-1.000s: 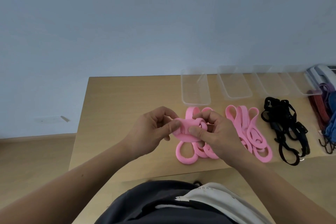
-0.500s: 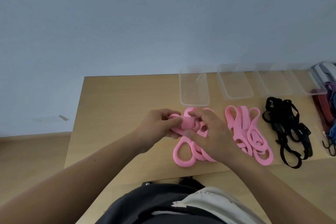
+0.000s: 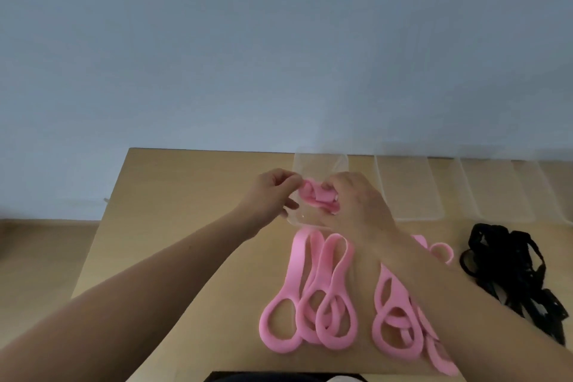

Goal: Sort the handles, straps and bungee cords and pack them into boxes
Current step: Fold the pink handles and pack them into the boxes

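A folded pink strap (image 3: 317, 197) is pinched between the fingers (image 3: 290, 179) of the left hand (image 3: 273, 195) and those of the right hand (image 3: 356, 201), both sets closed on the bundle so that its loops are kept from springing open. The bundle is held just above centre of the frame, over the open mouth of the leftmost clear box (image 3: 321, 161); it appears to be held compact so that it can be lowered in without catching the rim, though whether it already touches the box floor cannot be told. Below the hands, in the lower middle of the frame, a group of pink straps (image 3: 310, 298) is laid flat on the desk (image 3: 186, 195), and a second pink group (image 3: 397, 319) lies just to its right, partly hidden under the right forearm. A tangle of black straps (image 3: 511, 270) is seen at the right edge. More clear boxes (image 3: 409, 189) are lined along the far edge of the desk, presumably one per kind, and look empty. Packing is judged to be at an early stage.
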### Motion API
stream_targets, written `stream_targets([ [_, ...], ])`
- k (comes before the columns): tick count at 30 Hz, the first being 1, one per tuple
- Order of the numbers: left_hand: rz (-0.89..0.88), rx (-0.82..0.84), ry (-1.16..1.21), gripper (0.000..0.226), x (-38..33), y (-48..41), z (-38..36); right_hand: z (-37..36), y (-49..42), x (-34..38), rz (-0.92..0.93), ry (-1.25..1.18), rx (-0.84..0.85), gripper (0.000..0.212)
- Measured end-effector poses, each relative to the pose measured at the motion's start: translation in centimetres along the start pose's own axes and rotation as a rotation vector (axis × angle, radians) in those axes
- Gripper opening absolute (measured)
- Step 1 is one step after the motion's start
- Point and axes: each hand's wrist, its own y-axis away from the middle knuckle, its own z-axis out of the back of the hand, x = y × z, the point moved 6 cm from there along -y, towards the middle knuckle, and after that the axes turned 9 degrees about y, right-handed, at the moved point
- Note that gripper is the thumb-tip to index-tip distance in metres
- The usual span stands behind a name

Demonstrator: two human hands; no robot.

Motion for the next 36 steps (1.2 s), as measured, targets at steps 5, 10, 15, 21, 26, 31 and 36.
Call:
stream_targets([
  [5, -0.018, -0.187, -0.345, 0.036, -0.3, -3.9, 1.0, -1.5, -4.6, -3.1, 0.018, 0.149, 0.041, 0.028],
  [10, 0.0, -0.167, -0.455, 0.039, 0.3, -5.7, -0.3, -3.1, -7.4, -3.0, 0.119, 0.211, 0.084, 0.029],
  [15, -0.018, -0.152, -0.49, 0.035, 0.5, -5.9, -0.7, -4.1, -8.2, -3.0, 0.18, 0.343, 0.113, 0.022],
  [21, -0.05, -0.165, -0.48, 0.034, 0.5, -6.3, -0.4, -4.5, -7.9, -2.7, 0.164, 0.506, 0.052, 0.02],
  [26, -0.056, -0.164, -0.472, 0.036, 0.8, -6.5, -0.3, -4.8, -8.1, -2.5, 0.159, 0.49, 0.048, 0.024],
  [31, -0.094, -0.175, -0.454, 0.036, 0.8, -6.4, -0.2, -5.2, -6.8, -2.6, 0.162, 0.403, 0.066, 0.031],
  [36, -0.146, -0.207, -0.451, 0.037, 0.1, -6.2, -0.3, -5.0, -5.1, -2.2, 0.165, 0.374, 0.049, 0.047],
])
